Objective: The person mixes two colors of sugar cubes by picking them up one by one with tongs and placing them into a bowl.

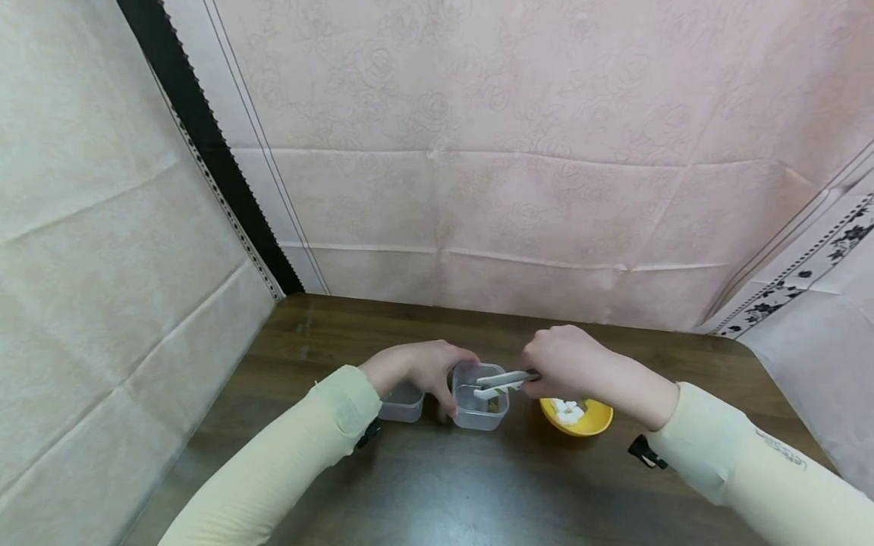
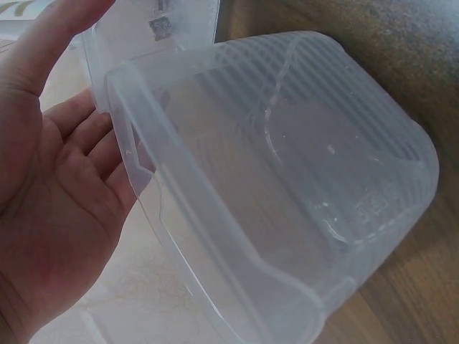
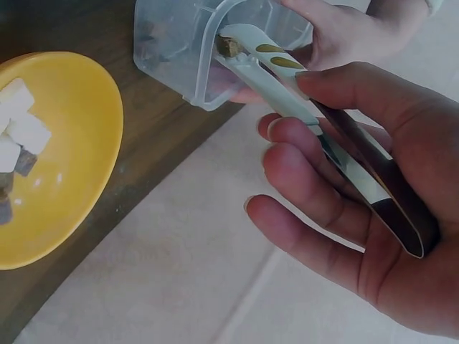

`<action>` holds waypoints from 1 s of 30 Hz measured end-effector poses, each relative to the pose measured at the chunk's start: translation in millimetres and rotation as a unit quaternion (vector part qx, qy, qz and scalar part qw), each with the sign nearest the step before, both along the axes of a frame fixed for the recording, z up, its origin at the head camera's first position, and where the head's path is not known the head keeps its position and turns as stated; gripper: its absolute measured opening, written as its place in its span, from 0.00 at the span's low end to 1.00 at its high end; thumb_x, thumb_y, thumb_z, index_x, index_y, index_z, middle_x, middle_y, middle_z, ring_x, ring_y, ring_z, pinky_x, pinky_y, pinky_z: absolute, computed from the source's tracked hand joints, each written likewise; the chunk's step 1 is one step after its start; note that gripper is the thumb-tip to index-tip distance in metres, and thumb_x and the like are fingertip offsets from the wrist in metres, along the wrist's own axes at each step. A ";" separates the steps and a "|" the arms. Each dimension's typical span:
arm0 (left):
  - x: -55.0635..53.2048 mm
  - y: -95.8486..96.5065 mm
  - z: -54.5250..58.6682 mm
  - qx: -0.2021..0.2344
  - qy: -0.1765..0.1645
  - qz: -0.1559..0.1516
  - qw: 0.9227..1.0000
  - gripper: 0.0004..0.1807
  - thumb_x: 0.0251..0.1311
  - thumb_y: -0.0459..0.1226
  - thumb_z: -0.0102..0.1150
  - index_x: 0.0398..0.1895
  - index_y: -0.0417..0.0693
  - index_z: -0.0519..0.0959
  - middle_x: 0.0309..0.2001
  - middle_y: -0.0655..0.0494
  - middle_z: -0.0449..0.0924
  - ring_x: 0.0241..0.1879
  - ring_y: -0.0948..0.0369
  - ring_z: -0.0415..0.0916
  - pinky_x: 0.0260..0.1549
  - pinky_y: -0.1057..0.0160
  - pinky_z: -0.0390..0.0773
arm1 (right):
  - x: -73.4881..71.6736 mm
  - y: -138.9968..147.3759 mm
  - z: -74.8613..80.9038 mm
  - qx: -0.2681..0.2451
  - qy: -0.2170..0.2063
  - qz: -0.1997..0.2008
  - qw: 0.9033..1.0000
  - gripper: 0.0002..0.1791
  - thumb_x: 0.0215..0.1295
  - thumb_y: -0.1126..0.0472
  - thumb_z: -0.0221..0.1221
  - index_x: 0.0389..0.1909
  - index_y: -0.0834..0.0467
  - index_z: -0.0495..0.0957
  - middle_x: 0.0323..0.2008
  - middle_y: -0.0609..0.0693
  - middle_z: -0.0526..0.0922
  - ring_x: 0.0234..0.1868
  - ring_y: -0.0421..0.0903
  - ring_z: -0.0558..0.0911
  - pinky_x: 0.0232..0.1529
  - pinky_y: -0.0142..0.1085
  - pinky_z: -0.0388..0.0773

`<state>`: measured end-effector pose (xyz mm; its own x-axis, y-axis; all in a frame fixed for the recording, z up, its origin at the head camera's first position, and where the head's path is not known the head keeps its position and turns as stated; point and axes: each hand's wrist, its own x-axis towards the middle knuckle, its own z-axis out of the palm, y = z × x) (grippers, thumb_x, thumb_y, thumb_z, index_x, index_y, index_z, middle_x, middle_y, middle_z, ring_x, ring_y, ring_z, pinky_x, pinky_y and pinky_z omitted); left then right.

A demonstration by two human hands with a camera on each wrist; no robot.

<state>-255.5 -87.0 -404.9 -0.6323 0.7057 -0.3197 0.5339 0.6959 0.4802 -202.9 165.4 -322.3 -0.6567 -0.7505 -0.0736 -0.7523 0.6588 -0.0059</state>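
My left hand [image 1: 432, 371] holds a clear plastic container [image 3: 168, 50] from its left side, thumb near and fingers at the far side. A brown piece [image 2: 161, 27] shows through that container's wall. My right hand [image 1: 563, 360] grips light-green tongs with dark handles [image 3: 287, 93], thumb on one arm and fingers on the other. Between the tongs' tips sits a small brown cube [image 3: 229, 47], at the container's mouth. A second clear container [image 2: 287, 179] stands just left of the first, under my left wrist.
Right of the containers, below my right hand, a yellow bowl [image 1: 586, 426] holds several white cubes [image 3: 29, 132] and dark brown cubes [image 3: 25, 162]. Everything stands on a dark wooden table [image 1: 437, 478]. Pale patterned cloth [image 1: 492, 197] hangs behind the table and along its sides.
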 end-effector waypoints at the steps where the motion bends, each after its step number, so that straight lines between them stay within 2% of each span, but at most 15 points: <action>1: 0.1 -0.2 0.0 0.000 0.000 0.001 1.000 0.47 0.51 0.44 0.86 0.76 0.53 0.72 0.63 0.59 0.80 0.56 0.63 0.76 0.59 0.58 0.79 | 1.5 2.3 1.0 -0.006 0.007 0.005 1.000 0.13 0.61 0.58 0.71 0.19 0.46 0.82 0.15 0.36 0.66 0.17 0.34 0.62 0.18 0.30 0.57; 8: -0.3 -0.5 0.0 0.002 0.002 -0.003 1.000 0.47 0.51 0.44 0.86 0.76 0.53 0.73 0.63 0.58 0.80 0.56 0.63 0.76 0.58 0.59 0.79 | 9.6 16.7 4.7 -0.024 0.035 0.017 0.999 0.13 0.61 0.59 0.71 0.20 0.44 0.80 0.16 0.33 0.66 0.18 0.33 0.60 0.19 0.30 0.55; 17: 0.9 0.0 0.1 -0.003 0.008 -0.004 1.000 0.47 0.51 0.44 0.86 0.76 0.53 0.73 0.63 0.57 0.81 0.57 0.62 0.76 0.59 0.59 0.78 | 18.1 34.9 10.7 -0.031 0.076 0.016 0.996 0.22 0.60 0.58 0.71 0.16 0.42 0.69 0.16 0.32 0.59 0.19 0.31 0.56 0.20 0.29 0.52; 30: 1.0 -0.3 0.3 0.001 0.008 -0.006 1.000 0.47 0.51 0.43 0.86 0.75 0.51 0.73 0.63 0.56 0.80 0.58 0.62 0.76 0.59 0.60 0.78 | 19.1 63.3 13.7 -0.032 0.068 -0.023 0.997 0.23 0.59 0.59 0.72 0.16 0.41 0.67 0.17 0.32 0.58 0.20 0.31 0.57 0.21 0.30 0.52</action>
<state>-254.5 -87.4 -404.6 -0.6286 0.7144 -0.3076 0.5501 0.6879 0.4735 -183.8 228.7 -308.6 -0.6915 -0.7193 0.0664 -0.7176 0.6946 0.0509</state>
